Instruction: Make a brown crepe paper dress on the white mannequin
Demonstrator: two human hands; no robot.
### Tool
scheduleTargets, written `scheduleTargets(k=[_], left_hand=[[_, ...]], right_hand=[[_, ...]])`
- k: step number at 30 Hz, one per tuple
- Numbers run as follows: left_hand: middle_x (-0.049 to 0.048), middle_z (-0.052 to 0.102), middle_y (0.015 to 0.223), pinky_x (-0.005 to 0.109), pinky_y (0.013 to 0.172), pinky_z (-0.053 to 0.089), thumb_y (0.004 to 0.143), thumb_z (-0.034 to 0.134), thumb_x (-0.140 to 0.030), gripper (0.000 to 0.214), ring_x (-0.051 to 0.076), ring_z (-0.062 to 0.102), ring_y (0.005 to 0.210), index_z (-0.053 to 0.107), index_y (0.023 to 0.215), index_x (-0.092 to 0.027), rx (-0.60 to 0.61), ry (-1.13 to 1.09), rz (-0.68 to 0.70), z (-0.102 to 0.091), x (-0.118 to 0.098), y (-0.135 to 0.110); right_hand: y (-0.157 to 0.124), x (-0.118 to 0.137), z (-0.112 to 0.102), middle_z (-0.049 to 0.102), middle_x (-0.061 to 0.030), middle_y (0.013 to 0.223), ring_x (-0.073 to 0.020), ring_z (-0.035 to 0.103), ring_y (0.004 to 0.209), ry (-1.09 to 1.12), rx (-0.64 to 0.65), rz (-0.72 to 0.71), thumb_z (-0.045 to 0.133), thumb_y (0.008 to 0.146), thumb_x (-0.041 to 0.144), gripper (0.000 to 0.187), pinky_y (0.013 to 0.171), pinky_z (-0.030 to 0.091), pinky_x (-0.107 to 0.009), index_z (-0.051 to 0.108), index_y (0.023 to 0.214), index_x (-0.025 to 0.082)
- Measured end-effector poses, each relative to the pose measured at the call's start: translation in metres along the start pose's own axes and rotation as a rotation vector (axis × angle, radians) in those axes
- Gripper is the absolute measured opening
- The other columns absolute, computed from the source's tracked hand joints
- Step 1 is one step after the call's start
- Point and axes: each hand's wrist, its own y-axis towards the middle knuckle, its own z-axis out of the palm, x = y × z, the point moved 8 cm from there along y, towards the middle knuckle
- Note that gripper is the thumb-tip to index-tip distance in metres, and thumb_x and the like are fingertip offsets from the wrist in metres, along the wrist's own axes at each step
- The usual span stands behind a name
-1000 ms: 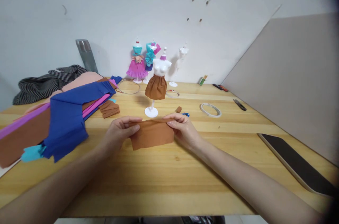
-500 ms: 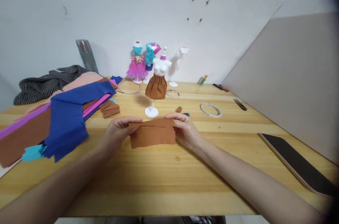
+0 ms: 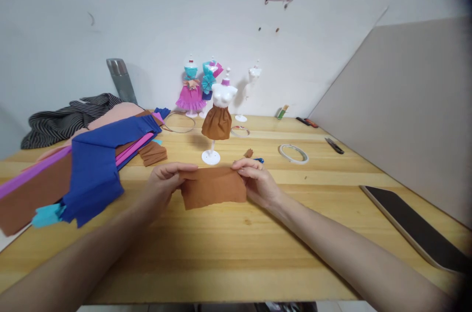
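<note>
A rectangle of brown crepe paper [image 3: 214,190] is stretched between my two hands above the wooden table. My left hand [image 3: 167,182] pinches its upper left corner, and my right hand [image 3: 258,179] pinches the upper right one. Just beyond the paper stands a small white mannequin [image 3: 223,95] on a round base, wearing a gathered brown skirt [image 3: 217,123] and a purple band at the neck. A little brown scrap [image 3: 249,153] and a blue-tipped object [image 3: 259,160] lie past my right fingers. Folded brown pieces [image 3: 153,154] lie beyond my left hand.
Blue crepe paper [image 3: 94,159] tops a pile of coloured sheets at left, near a striped cloth [image 3: 59,123] and a flask [image 3: 122,81]. Dressed mannequins [image 3: 191,98] stand by the wall. A tape roll [image 3: 293,154], snips [image 3: 334,145] and a dark flat tablet-like slab [image 3: 409,226] lie at right.
The brown paper now hangs flatter, the crease along its top less visible, with its lower edge slightly lower. Both hands keep their pinch, and the view has shifted slightly.
</note>
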Motion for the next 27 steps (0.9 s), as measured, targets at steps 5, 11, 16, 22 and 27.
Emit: scheduleTargets(k=[5,11,16,22,27], left_hand=[[0.0027,0.071,0.067,0.016,0.050,0.038,0.060,0.080,-0.027,0.017,0.009,0.054,0.058,0.078,0.075,-0.019,0.006,0.025,-0.014,0.000,0.001,0.002],[0.0042,0.072,0.071,0.021,0.056,0.046,0.065,0.073,-0.023,0.013,0.013,0.059,0.063,0.078,0.077,-0.020,0.054,0.179,0.050,0.003,-0.005,0.001],[0.0034,0.072,0.081,0.024,0.062,0.049,0.068,0.068,-0.019,0.017,0.016,0.061,0.073,0.078,0.082,-0.022,0.146,0.315,0.119,0.006,-0.012,-0.006],[0.0048,0.067,0.076,0.024,0.059,0.048,0.079,0.059,-0.040,0.029,0.014,0.058,0.066,0.075,0.085,-0.015,0.139,0.236,0.079,-0.002,-0.004,0.001],[-0.0044,0.056,0.056,0.020,0.051,0.043,0.066,0.077,-0.043,0.041,0.010,0.053,0.053,0.066,0.094,-0.016,0.058,0.197,-0.158,-0.003,0.019,0.008]], right_hand=[[0.000,0.004,0.001,0.060,0.0008,0.053,-0.0094,0.045,0.048,-0.028,0.015,-0.029,0.065,0.054,0.017,0.012,0.047,0.033,-0.023,0.074,0.059,0.022],[-0.002,0.008,0.002,0.058,-0.0016,0.056,-0.0116,0.046,0.052,-0.032,0.035,-0.031,0.065,0.057,0.024,0.010,0.049,0.034,-0.025,0.073,0.059,0.018],[-0.002,0.008,0.005,0.055,0.0020,0.056,-0.0092,0.046,0.052,0.013,0.023,-0.044,0.079,0.058,0.033,0.021,0.050,0.033,-0.022,0.065,0.062,0.017],[-0.001,0.003,0.004,0.056,0.0049,0.056,-0.0073,0.044,0.048,-0.065,0.033,-0.081,0.083,0.060,0.029,0.027,0.049,0.031,-0.021,0.065,0.078,0.019],[-0.002,0.007,0.004,0.056,0.0047,0.061,-0.0072,0.046,0.051,-0.150,0.062,-0.176,0.079,0.066,0.029,0.024,0.050,0.032,-0.021,0.066,0.084,0.020]])
